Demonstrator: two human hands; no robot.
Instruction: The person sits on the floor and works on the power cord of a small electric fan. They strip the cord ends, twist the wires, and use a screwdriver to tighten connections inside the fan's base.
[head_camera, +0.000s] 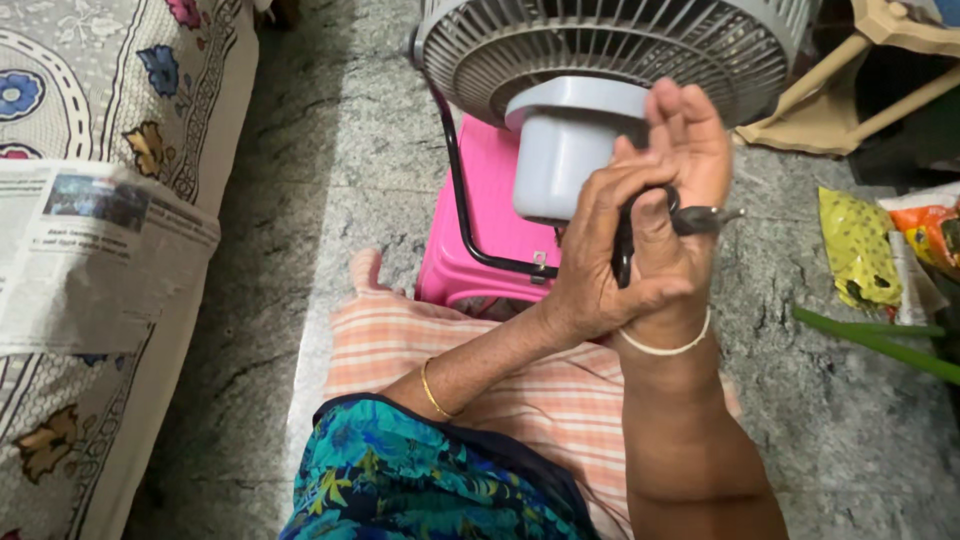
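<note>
Both hands clasped behind grey fan motor (565, 150): left hand (600, 265) grasping black pliers (628, 240), right hand (680, 190) open against them; likely to slip, pinching fingers.

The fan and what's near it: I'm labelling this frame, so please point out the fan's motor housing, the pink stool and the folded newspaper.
Motor housing (560, 160): head view, on its grey side wall.
Pink stool (490, 215): head view, on its bare top.
Folded newspaper (95, 265): head view, mid-page.

grey stone floor (340, 150) carries a pink stool (480, 200) and snack packets (860, 250).
</note>
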